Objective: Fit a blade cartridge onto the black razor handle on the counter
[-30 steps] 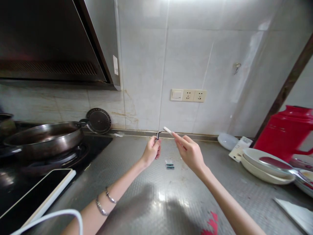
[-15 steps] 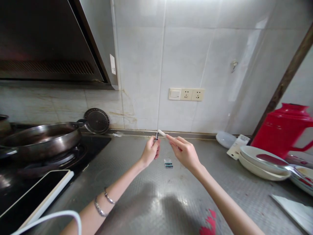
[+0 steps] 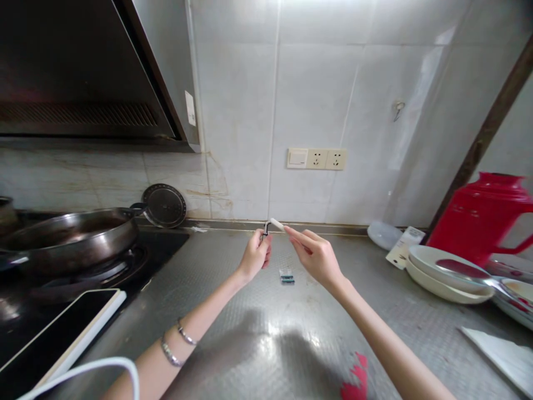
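Observation:
My left hand (image 3: 255, 254) pinches a small dark-and-silver piece (image 3: 266, 228), which stands up above the thumb; its kind is too small to make out. In the fingertips of my right hand (image 3: 315, 255) is a short white stick (image 3: 277, 224), tilted with its far end up and to the left. That end meets or almost meets the dark-and-silver piece; I cannot tell whether they touch. Below and between both hands, a small clear pack with dark teal strips (image 3: 287, 277) lies on the metal counter (image 3: 233, 344).
Leftward, a steel pan (image 3: 75, 244) sits on the black stove, with a phone-like device (image 3: 62, 339) and a white cable (image 3: 104, 362) nearer. Stacked plates (image 3: 449, 278), a red jug (image 3: 478, 222) and a white sheet (image 3: 499, 353) are on the right. A range hood (image 3: 83, 72) overhangs the stove.
The hands keep almost the same place and the same hold. Slightly more of the dark-and-silver piece's bent top shows beside the white stick. The view has shifted a little.

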`<action>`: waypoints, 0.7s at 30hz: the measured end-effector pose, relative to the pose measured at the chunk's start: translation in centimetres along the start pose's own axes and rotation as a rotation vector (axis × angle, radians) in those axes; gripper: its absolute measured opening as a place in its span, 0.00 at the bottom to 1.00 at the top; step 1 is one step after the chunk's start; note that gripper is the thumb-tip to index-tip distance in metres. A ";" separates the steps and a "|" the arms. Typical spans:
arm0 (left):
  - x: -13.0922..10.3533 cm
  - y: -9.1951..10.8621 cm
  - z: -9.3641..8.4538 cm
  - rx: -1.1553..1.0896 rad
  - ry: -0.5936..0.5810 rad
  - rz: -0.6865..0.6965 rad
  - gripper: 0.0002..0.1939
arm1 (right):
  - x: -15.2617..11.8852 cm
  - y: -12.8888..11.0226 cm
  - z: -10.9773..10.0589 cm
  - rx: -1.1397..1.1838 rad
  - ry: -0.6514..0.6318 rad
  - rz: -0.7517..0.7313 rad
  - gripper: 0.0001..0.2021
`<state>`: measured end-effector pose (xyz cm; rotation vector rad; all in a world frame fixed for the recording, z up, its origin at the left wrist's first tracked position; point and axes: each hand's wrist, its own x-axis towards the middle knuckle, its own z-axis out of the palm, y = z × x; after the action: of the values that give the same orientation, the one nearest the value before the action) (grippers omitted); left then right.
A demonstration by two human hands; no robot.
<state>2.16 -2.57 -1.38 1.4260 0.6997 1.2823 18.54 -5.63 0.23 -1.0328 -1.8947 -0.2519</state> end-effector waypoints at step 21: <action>-0.1 0.3 -0.2 -0.067 -0.037 -0.026 0.15 | 0.4 1.1 -0.5 0.228 -0.121 -0.089 0.18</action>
<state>1.92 -2.67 -1.17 1.3786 0.6430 1.2452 19.58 -4.93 0.56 -0.8279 -2.0271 -0.0228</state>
